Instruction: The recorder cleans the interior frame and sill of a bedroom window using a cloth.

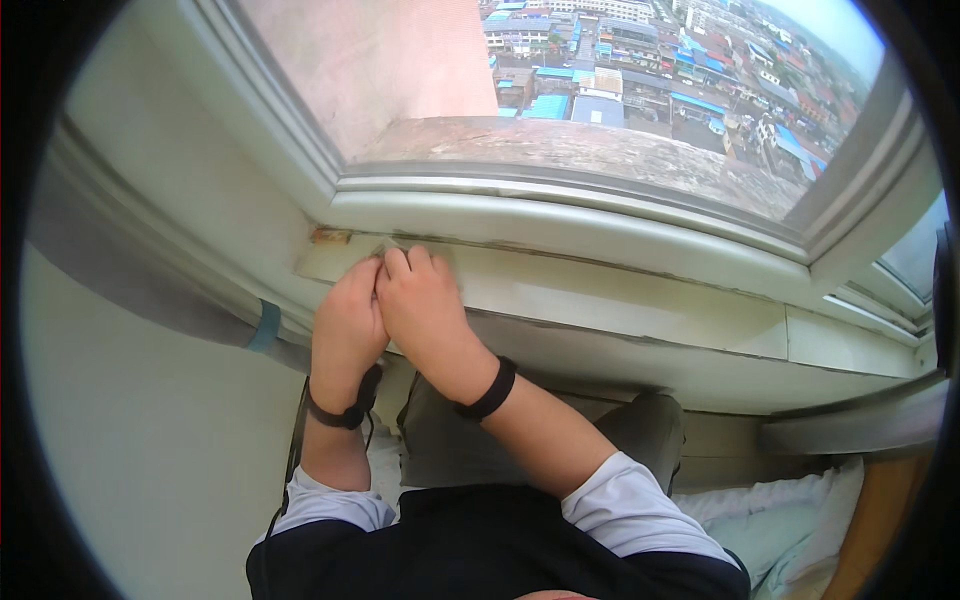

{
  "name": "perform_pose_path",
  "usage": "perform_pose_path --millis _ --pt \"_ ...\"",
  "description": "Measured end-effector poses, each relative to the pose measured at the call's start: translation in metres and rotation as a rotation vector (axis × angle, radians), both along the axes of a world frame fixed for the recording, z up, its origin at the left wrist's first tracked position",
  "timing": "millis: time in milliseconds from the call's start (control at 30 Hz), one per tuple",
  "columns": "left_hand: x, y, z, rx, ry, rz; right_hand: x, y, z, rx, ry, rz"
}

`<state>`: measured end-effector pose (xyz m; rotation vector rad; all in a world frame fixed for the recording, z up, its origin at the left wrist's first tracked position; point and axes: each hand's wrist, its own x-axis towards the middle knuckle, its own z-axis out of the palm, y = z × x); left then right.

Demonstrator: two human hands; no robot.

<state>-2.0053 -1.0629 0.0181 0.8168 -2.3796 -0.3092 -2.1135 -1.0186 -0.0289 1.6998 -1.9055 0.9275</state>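
Both hands meet over the left end of the cream window sill (620, 305), close to the window frame (560, 215). My left hand (348, 312) is closed, its fingers curled against the right one. My right hand (418, 298) is also closed, knuckles up, overlapping the left hand's fingertips. A small pale scrap (388, 244) shows just beyond the fingertips; it looks thin and whitish, but its kind cannot be made out. The fingers hide most of what is between them. Dark bands circle both wrists.
A brownish worn patch (330, 236) marks the sill's left corner. At left hangs a grey curtain (190, 290) gathered with a blue-green tie (266, 326). Another gathered curtain (860, 425) is at right, above pale bedding (770, 520). Rooftops show far below through the glass.
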Motion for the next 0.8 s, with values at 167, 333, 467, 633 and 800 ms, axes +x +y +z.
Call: perform_pose_path --millis 167,333,467,633,800 --pt "-0.034 0.054 0.002 -0.023 0.014 -0.099 -0.025 0.062 0.0 -0.009 -0.048 -0.079" --pt "-0.091 0.11 0.004 -0.067 -0.074 -0.22 -0.083 0.132 0.0 0.049 -0.068 -0.103" --pt "-0.146 0.159 0.007 -0.133 -0.127 -0.34 -0.127 0.197 0.001 -0.006 -0.095 -0.237" --pt "-0.211 0.224 -0.005 -0.267 -0.146 -0.578 -0.177 0.297 0.005 0.024 -0.171 -0.355" --pt "-0.255 0.267 -0.007 -0.26 -0.071 -0.729 -0.206 0.352 0.009 0.051 -0.143 -0.47"
